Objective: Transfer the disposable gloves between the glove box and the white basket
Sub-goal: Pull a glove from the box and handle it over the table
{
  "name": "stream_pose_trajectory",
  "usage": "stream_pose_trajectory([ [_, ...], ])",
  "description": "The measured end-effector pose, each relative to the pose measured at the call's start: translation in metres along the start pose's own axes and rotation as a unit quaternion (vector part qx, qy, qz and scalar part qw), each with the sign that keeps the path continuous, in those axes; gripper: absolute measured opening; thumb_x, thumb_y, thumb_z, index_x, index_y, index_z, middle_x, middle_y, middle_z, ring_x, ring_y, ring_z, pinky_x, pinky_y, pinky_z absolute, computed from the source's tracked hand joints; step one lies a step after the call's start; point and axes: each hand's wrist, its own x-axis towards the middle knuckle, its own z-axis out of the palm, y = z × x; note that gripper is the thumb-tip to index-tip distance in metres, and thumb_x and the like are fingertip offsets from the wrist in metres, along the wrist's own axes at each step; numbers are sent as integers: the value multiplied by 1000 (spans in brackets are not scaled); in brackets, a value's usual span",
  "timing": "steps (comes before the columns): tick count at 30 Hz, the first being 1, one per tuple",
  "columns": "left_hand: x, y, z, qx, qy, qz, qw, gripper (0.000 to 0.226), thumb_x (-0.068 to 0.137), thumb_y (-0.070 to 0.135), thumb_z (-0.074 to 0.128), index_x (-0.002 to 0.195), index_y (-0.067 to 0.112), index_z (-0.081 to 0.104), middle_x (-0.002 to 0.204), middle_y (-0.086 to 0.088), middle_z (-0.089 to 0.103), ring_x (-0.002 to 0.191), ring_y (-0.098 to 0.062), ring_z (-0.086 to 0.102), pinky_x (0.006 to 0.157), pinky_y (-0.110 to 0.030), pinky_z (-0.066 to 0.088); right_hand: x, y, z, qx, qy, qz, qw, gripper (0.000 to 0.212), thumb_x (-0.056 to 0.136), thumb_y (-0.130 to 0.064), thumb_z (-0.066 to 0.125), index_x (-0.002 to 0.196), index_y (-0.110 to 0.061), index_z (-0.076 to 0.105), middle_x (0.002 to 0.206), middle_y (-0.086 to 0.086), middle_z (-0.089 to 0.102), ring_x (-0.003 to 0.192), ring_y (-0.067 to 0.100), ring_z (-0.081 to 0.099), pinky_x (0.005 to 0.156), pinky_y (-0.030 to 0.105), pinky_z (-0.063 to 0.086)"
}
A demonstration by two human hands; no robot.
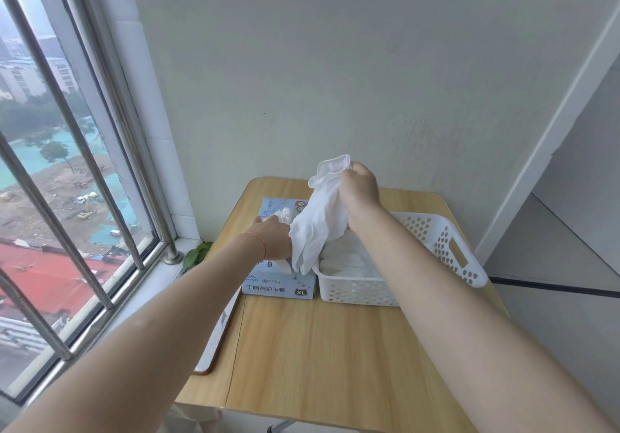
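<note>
A pale blue glove box [278, 286] marked XL lies on the wooden table, left of a white perforated basket [446, 248]. My right hand [360, 194] grips a white disposable glove [318, 228] by its cuff, held up so it dangles over the gap between box and basket. My left hand [273, 239] rests on top of the box, its fingers at a crumpled white glove [283, 215] poking from the opening; the hanging glove hides part of that hand. More white gloves [349, 260] lie piled in the basket.
The small wooden table [318, 348] stands against a grey wall. A barred window and its sill run along the left, with a green leaf [198, 254] and a flat white tray [218, 335] beside the table edge. The basket's right end overhangs the table.
</note>
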Motion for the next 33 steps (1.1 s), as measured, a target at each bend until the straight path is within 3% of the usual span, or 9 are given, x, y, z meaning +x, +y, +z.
stream_pose_trajectory([
  [4,-2,-2,-6,-87,48,-29,995,23,93,21,47,70,17,44,72,4,45,84,-23,49,70,-28,38,-1,-1,-4,14,-21,15,1000,17,84,-11,39,82,-2,54,80,5,48,76,16,45,68,30,33],
  [10,-13,-22,-15,-430,209,-50,877,37,84,9,63,118,21,53,119,-5,48,105,-23,51,87,-27,38,-10,-24,-17,157,-107,89,978,15,86,-5,46,83,-8,60,88,10,59,84,25,58,74,35,45],
  [12,-28,-15,-39,-558,257,-29,789,36,75,8,56,106,26,61,113,-1,55,108,-19,54,94,-33,43,-15,-30,-16,210,-146,114,960,18,89,-2,45,96,-1,61,97,14,63,87,28,62,75,35,50],
  [15,-53,-6,-69,-721,139,111,670,38,73,21,55,108,25,67,101,7,66,99,-13,58,100,-35,45,-22,-36,-13,231,-179,125,948,31,90,-5,43,114,6,59,106,21,65,89,31,65,78,39,53],
  [18,-61,1,-76,-719,112,186,660,19,89,15,56,105,13,67,98,-2,68,93,-18,65,92,-33,51,-26,-38,-14,235,-167,115,951,30,90,-5,42,111,4,61,98,20,64,79,29,64,73,37,53],
  [21,-56,0,-75,-755,187,51,627,15,90,19,63,77,13,65,69,1,60,64,-17,57,64,-28,48,-29,-37,-20,180,-156,103,966,13,78,-4,44,81,-8,56,80,13,55,68,26,56,65,33,46],
  [24,-52,-8,-64,-750,186,-10,634,25,72,36,75,80,14,66,77,-8,55,70,-21,49,63,-31,38,-39,-37,-37,59,-285,105,951,3,75,-19,47,74,-17,46,68,5,44,57,21,45,57,28,40],
  [28,-57,-4,-57,-729,117,69,671,21,95,28,61,95,9,70,90,-14,66,78,-25,60,70,-35,46,-50,-32,-51,-75,-432,56,897,38,83,-41,69,111,-15,64,98,5,69,90,21,65,81,35,52],
  [33,-55,2,-54,-697,101,58,708,53,65,54,74,99,15,76,92,-8,71,81,-23,65,69,-31,51,-49,-29,-41,-135,-381,-14,915,58,69,-45,81,118,-19,64,121,2,67,115,18,61,96,35,42],
])
